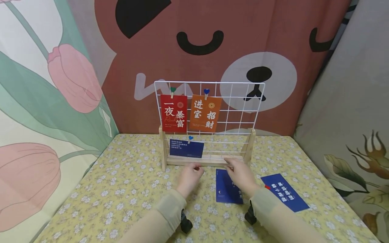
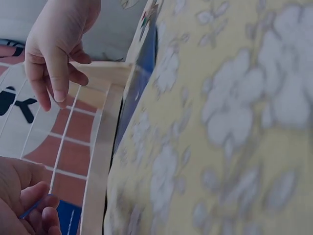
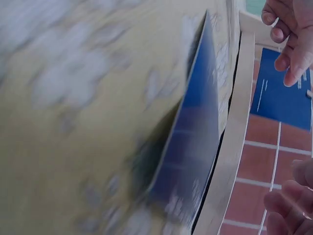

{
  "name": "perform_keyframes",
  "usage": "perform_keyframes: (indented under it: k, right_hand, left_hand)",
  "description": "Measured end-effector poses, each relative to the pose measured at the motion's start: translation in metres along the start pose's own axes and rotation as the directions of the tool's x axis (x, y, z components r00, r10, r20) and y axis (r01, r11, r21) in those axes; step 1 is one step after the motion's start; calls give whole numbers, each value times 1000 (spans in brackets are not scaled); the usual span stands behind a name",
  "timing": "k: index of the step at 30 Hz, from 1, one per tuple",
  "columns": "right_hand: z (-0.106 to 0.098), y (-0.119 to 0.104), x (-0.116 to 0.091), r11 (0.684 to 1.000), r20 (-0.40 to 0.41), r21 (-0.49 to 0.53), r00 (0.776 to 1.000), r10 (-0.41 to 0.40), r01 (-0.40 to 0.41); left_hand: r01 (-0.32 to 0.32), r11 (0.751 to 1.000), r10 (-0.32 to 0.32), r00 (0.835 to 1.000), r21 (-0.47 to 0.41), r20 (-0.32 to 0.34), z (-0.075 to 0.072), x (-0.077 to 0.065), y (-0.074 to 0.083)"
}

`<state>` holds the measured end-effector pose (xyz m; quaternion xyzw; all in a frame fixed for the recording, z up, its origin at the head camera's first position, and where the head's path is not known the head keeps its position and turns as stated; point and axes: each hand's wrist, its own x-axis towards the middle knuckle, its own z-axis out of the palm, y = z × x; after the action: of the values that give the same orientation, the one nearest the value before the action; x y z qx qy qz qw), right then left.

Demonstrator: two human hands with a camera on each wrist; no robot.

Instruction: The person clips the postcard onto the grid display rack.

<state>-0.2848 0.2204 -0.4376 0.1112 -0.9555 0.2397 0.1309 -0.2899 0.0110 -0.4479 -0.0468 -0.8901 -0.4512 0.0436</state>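
A white wire grid (image 1: 240,116) stands upright in a wooden base (image 1: 194,162). On it hang a red card (image 1: 174,118) under a green heart clip (image 1: 173,89), an orange card (image 1: 205,116) under a dark blue heart clip (image 1: 206,91), and a lower blue card (image 1: 186,148) under a light blue heart clip (image 1: 190,138). My left hand (image 1: 189,177), fingers loosely bent, is in front of that blue card and appears to hold nothing. My right hand (image 1: 240,175) hovers near the base with relaxed fingers, partly covering a second blue card (image 1: 226,194) on the table.
Right of my right hand lies another blue card (image 1: 287,193) with white lettering, a small red clip (image 1: 267,187) at its edge. A yellow floral cloth (image 1: 127,195) covers the table. A curtain with a bear face (image 1: 258,77) hangs behind the grid.
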Motion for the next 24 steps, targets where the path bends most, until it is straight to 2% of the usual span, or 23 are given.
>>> perform_keyframes:
  k: [4,10,16,24]
  right_hand:
    - [-6,13,-8,999,25,-10,999,43,-43]
    - [-14,28,-18,995,42,4,994,102,-102]
    - [-20,46,-27,984,74,29,982,172,-174]
    - [-30,62,-37,957,86,15,954,288,-291]
  left_hand:
    - [-38,999,38,998,11,53,13,1,2]
    - [-40,998,33,992,56,120,35,4,6]
    - [-49,984,24,989,168,147,52,8,13]
    - [-7,959,-38,987,283,154,65,14,14]
